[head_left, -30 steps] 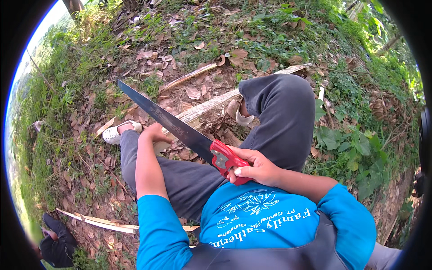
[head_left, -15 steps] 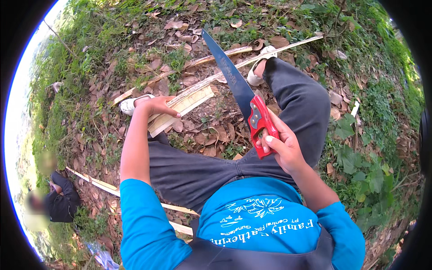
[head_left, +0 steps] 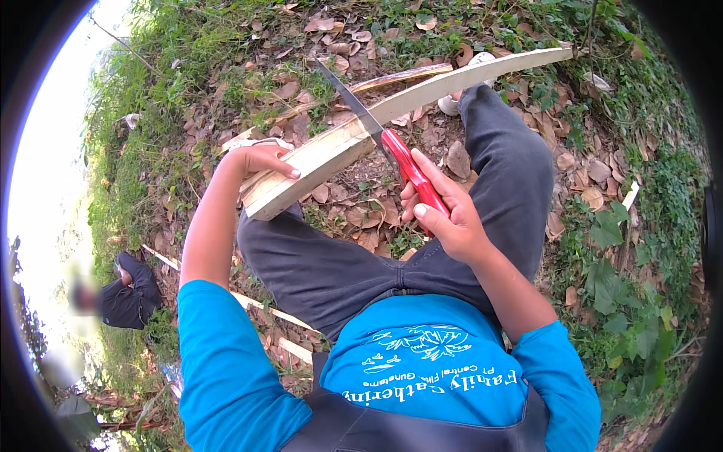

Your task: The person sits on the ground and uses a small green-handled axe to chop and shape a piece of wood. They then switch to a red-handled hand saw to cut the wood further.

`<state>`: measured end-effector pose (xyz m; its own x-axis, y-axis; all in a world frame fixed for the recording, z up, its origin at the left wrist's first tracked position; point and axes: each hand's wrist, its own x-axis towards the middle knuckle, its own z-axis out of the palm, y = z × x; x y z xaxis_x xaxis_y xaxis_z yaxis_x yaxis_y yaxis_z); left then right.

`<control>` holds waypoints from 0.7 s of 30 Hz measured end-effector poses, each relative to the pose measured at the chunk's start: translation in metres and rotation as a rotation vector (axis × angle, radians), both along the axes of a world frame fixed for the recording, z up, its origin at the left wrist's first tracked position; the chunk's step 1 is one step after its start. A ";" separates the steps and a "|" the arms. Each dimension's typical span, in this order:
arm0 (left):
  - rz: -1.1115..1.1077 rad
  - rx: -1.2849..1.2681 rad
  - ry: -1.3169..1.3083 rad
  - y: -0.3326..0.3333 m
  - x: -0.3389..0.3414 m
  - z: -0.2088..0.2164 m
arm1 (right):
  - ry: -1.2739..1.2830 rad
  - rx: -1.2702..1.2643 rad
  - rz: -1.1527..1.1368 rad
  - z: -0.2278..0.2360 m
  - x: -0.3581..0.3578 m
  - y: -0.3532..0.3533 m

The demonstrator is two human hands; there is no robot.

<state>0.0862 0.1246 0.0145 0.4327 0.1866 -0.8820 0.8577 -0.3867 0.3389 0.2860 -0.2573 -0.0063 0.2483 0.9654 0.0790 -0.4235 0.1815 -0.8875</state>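
From my remote station, I read the right hand (head_left: 452, 222) as clamped around the red handle (head_left: 413, 172) of a handsaw (head_left: 350, 98). The blade lies across a long, pale wooden plank (head_left: 459, 84), at the end of a shorter, thicker wooden piece (head_left: 331, 154); I cannot tell whether the teeth touch. The left hand (head_left: 263, 160) grips that piece, thumb on top; its other fingers are hidden. The plank extends to the upper right, across the right shoe (head_left: 482, 64). Dry leaves (head_left: 365, 215) cover the ground between the legs.
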 end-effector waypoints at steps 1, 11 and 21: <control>0.026 0.035 0.002 -0.002 -0.004 -0.003 | -0.018 -0.018 -0.012 -0.001 -0.002 0.001; -0.110 0.344 -0.063 -0.010 -0.027 -0.038 | -0.245 -0.208 -0.165 -0.022 -0.019 0.023; -0.119 1.405 -0.408 -0.123 -0.008 -0.056 | -0.144 -0.181 -0.215 -0.037 -0.019 0.027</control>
